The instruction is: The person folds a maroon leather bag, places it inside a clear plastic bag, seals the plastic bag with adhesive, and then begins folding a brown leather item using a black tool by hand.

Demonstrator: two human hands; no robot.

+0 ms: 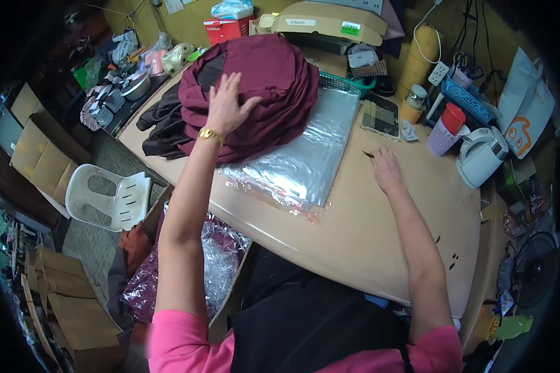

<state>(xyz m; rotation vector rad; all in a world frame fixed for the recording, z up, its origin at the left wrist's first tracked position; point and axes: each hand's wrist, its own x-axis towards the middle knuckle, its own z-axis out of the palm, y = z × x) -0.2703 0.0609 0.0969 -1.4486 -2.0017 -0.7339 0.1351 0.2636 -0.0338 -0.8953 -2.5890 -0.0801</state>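
My left hand (227, 105) lies with spread fingers on a tall pile of maroon cloth (267, 81), at its left side. A gold watch is on that wrist. Dark cloth (163, 124) hangs out of the pile's left edge. Under and beside the pile lies a stack of clear plastic bags (317, 152). To the right of the bags, my right hand (387, 169) is low over the tabletop with curled fingers. A small dark pointed tool (368, 154) sticks out at its fingertips; its exact kind is too small to tell.
The beige table (354, 242) bears a dark flat pad (381, 119), a purple cup (443, 137), a white electric kettle (481, 156) and a blue basket (470, 99) at the right. Below the left edge stand a box of plastic-wrapped maroon items (218, 261) and a white chair (109, 196).
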